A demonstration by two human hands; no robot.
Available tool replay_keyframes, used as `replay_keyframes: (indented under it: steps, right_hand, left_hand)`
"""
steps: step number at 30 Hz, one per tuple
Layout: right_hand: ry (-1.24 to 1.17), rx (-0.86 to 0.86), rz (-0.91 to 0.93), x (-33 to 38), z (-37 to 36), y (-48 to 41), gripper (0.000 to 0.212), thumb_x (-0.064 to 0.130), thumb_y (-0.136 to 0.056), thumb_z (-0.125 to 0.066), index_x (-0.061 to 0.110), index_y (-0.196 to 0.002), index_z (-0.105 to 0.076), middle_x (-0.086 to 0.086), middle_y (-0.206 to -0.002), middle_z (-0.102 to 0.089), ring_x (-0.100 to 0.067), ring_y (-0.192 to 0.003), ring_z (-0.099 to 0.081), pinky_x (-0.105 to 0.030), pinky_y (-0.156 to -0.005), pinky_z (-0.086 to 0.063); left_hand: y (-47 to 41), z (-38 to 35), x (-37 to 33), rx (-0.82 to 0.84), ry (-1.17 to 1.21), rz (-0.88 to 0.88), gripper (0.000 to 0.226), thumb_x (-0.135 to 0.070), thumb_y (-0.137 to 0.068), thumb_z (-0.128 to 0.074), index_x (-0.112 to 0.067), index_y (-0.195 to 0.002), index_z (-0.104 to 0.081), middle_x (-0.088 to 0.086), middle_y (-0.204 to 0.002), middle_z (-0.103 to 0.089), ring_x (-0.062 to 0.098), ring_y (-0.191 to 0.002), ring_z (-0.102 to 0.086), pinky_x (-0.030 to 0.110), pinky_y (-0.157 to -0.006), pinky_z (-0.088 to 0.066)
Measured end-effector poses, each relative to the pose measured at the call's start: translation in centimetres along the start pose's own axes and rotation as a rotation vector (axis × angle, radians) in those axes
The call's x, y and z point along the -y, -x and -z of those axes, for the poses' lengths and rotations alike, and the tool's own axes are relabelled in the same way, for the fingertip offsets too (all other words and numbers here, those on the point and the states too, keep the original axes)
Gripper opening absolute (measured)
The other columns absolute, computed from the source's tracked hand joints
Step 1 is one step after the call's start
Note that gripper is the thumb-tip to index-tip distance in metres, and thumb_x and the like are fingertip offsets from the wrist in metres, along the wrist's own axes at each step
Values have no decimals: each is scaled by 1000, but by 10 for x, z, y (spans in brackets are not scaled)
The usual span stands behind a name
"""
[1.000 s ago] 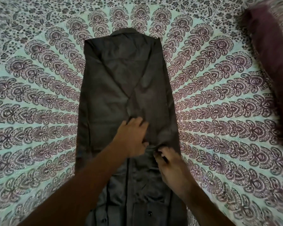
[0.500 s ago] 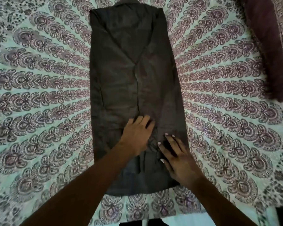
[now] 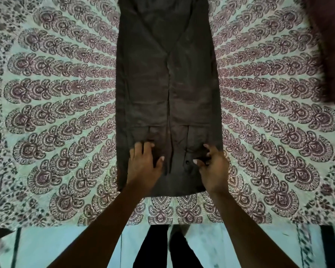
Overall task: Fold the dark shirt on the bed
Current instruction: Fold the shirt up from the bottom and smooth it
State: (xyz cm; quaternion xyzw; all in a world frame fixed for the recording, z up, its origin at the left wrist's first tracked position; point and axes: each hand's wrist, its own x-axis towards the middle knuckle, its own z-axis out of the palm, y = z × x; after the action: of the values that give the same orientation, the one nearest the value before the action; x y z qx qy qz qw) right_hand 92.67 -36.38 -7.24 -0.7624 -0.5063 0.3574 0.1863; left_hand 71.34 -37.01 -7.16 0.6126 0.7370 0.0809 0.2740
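The dark shirt (image 3: 166, 80) lies flat on the patterned bed sheet (image 3: 62, 117) as a long narrow strip, both sides folded in so they meet along a centre line. Its far end runs out of the top of the view. My left hand (image 3: 143, 163) rests flat on the shirt's near left part, fingers spread. On the near right part, my right hand (image 3: 213, 167) has its fingers curled and pinching the cloth beside a small button. Both hands sit just above the shirt's near hem.
A maroon cloth or pillow (image 3: 329, 45) lies at the bed's right edge. The bed's near edge (image 3: 162, 223) crosses the lower view, with pale floor (image 3: 66, 248) and my dark-trousered legs (image 3: 162, 248) below it.
Both hands moved apart and toward the shirt's near end: left to the left side, right to the right side. The view tilted down, showing the bed's edge and the floor.
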Motion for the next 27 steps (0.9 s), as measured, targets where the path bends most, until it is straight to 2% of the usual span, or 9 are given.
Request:
replay_keyframes:
  steps: [4,7,10,13,15,17,20,24,27]
  right_hand:
    - [65,73,74,0,10,-1,61,19,-84,-84,12,-140,-60,-16,-121,-56,-35,-110,-60,-42,-102,-52]
    - [287,100,260,-7,30,3,61,17,-87,-79,17,-144,-57,-17,-143,-43,-37,-127,-45,-52,-106,-51]
    - [691,244,588,-28,62,-8,98,10,-58,-94,25,-146,-54,-12,-156,-40,-40,-133,-38,-59,-100,-53]
    - [944,410,831,-48,87,-20,121,12,-44,-95,31,-152,-42,-10,-163,-35,-37,-137,-35,-62,-92,-53]
    - [1038,480,896,-51,95,-23,122,10,-48,-90,34,-155,-39,-7,-168,-29,-36,-144,-34,-61,-94,-50]
    - [1068,536,938,-51,94,-26,115,4,-55,-82,36,-156,-38,-5,-170,-26,-34,-150,-33,-59,-99,-46]
    - [1044,534,978,-53,87,-33,108,-1,-62,-79,37,-155,-39,-5,-168,-32,-30,-153,-35,-56,-105,-41]
    - [942,522,951,-46,71,-36,90,-2,-52,-86,30,-134,-65,-11,-148,-56,-32,-138,-53,-55,-101,-44]
    - [883,492,919,-35,58,-33,71,8,-50,-92,28,-116,-74,-8,-130,-66,-30,-123,-65,-53,-102,-40]
  left_hand:
    - [1,11,4,-6,174,-33,35,-32,-92,-49,-10,-118,-59,12,-120,-52,35,-106,-57,52,-87,-55]
    - [8,26,29,-72,25,-105,33,-4,-83,-62,-8,-116,-65,18,-117,-55,40,-101,-57,54,-82,-57]
    - [15,50,67,26,-228,-162,73,5,-69,-81,-19,-134,-58,16,-134,-54,40,-115,-56,59,-90,-55]
    - [16,67,105,240,-377,-271,113,12,-70,-69,-44,-157,-26,1,-163,-31,35,-138,-44,64,-95,-53]
    - [14,71,118,307,-470,-348,120,12,-72,-61,-55,-157,-10,-3,-169,-21,34,-141,-39,62,-91,-55]
    - [8,71,120,309,-542,-396,109,6,-78,-59,-56,-157,-14,2,-167,-24,36,-134,-42,60,-89,-55]
    - [1,68,109,243,-567,-417,84,-3,-84,-52,-51,-152,-38,10,-157,-34,39,-125,-43,61,-90,-52]
    - [-5,62,93,159,-422,-298,67,-7,-79,-67,-49,-131,-59,8,-144,-40,37,-119,-42,58,-92,-44]
    - [-10,58,77,136,-285,-160,47,-16,-79,-65,-47,-113,-65,3,-149,-36,35,-129,-35,60,-98,-34]
